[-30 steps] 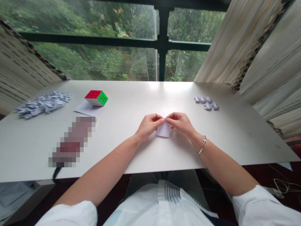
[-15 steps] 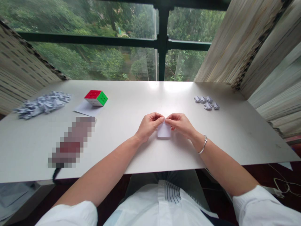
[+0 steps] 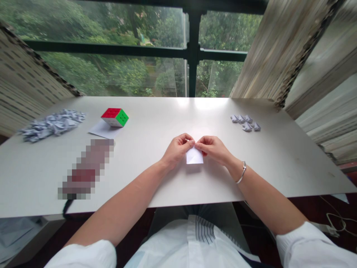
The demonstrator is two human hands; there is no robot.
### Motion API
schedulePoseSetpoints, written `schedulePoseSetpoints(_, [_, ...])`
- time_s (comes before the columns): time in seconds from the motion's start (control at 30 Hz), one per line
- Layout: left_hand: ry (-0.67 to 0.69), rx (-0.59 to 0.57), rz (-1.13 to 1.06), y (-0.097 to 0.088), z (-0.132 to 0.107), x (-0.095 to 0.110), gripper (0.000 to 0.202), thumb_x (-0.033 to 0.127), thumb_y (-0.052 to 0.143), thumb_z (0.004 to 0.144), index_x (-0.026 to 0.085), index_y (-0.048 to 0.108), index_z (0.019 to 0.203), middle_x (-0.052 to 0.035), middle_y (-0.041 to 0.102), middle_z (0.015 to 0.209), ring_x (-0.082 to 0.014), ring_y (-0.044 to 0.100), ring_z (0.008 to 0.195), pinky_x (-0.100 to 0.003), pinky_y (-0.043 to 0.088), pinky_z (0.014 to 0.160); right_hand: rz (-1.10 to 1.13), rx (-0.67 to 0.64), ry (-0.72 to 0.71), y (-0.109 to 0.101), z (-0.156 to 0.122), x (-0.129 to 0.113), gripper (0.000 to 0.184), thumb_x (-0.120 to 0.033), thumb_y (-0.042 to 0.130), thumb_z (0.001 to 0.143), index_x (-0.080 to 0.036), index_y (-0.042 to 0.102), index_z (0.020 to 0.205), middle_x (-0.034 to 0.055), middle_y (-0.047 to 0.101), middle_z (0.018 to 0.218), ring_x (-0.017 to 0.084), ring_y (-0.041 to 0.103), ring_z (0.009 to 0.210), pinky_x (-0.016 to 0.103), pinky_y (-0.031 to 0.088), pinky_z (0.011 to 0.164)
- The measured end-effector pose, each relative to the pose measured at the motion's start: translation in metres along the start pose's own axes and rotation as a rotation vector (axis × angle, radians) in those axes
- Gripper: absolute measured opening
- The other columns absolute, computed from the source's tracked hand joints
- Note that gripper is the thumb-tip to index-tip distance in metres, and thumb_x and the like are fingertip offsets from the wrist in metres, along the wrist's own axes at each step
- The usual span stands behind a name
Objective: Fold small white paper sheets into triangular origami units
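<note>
A small white folded paper is held just above the white table, near its front edge. My left hand pinches the paper's top from the left, fingers curled. My right hand, with a silver bracelet at the wrist, pinches the same top edge from the right. The fingertips of both hands meet over the fold. The lower part of the paper hangs free below them.
A pile of folded paper pieces lies at the far left. A colour cube rests on a white sheet. Several small folded pieces sit at the back right. A blurred-out object lies front left. Blinds flank the window.
The paper has lifted a little and its top edges now slope in to a point under my fingertips. Both hands stay almost in place.
</note>
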State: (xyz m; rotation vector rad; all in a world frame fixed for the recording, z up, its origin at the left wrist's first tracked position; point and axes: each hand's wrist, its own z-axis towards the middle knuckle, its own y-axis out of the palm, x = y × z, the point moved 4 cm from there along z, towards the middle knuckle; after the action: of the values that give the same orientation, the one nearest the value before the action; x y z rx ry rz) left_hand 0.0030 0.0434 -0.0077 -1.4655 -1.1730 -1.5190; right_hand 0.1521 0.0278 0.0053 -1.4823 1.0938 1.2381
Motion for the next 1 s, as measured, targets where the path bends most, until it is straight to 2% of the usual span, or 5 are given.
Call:
schedulePoseSetpoints(0.3, [-0.028, -0.021, -0.061, 0.0038, -0.0034, 0.0031, 0.032, 0.041, 0.077, 0.073, 0.016, 0.060, 0.081, -0.0004, 0.064, 0.067, -0.0116, 0.058, 0.056, -0.023, 0.041, 0.054, 0.047, -0.030, -0.001, 0.0009, -0.0022, -0.0051, 0.030, -0.041, 0.073, 0.071, -0.015, 0.058, 0.070, -0.0048, 0.052, 0.055, 0.006, 0.044, 0.046, 0.021, 0.031, 0.045])
schedulePoseSetpoints(0.43, [-0.026, -0.008, 0.021, 0.0023, -0.0033, 0.0047, 0.032, 0.045, 0.074, 0.076, 0.015, 0.062, 0.079, 0.0002, 0.061, 0.067, -0.0096, 0.052, 0.055, -0.022, 0.036, 0.050, 0.064, -0.013, -0.002, -0.0017, -0.0015, -0.0044, 0.035, -0.046, 0.076, 0.068, -0.016, 0.057, 0.069, -0.0043, 0.053, 0.057, 0.006, 0.044, 0.048, 0.021, 0.031, 0.045])
schedulePoseSetpoints(0.57, [0.005, -0.047, 0.131, -0.0004, -0.0023, 0.0079, 0.031, 0.042, 0.078, 0.072, 0.014, 0.066, 0.079, -0.0021, 0.064, 0.073, -0.0106, 0.052, 0.061, -0.023, 0.037, 0.054, 0.042, -0.004, -0.016, -0.0024, -0.0014, -0.0037, 0.041, -0.051, 0.078, 0.067, -0.015, 0.058, 0.070, -0.0041, 0.053, 0.057, 0.007, 0.043, 0.049, 0.022, 0.032, 0.045])
schedulePoseSetpoints(0.73, [0.019, -0.029, 0.108, -0.0036, -0.0017, 0.0073, 0.028, 0.039, 0.078, 0.072, 0.015, 0.064, 0.073, 0.0002, 0.061, 0.067, -0.0099, 0.049, 0.059, -0.023, 0.034, 0.055, -0.009, -0.030, -0.040, 0.0016, -0.0011, -0.0040, 0.043, -0.056, 0.075, 0.070, -0.015, 0.060, 0.072, -0.0030, 0.054, 0.058, 0.008, 0.047, 0.050, 0.022, 0.036, 0.047])
schedulePoseSetpoints(1.0, [0.021, -0.015, 0.116, -0.0055, -0.0017, 0.0076, 0.025, 0.037, 0.077, 0.072, 0.016, 0.063, 0.071, 0.0013, 0.059, 0.066, -0.0096, 0.047, 0.060, -0.024, 0.034, 0.057, -0.130, -0.031, -0.007, -0.0019, 0.0003, 0.0024, 0.030, -0.045, 0.069, 0.079, -0.016, 0.062, 0.076, -0.0012, 0.060, 0.061, 0.010, 0.053, 0.053, 0.023, 0.041, 0.051])
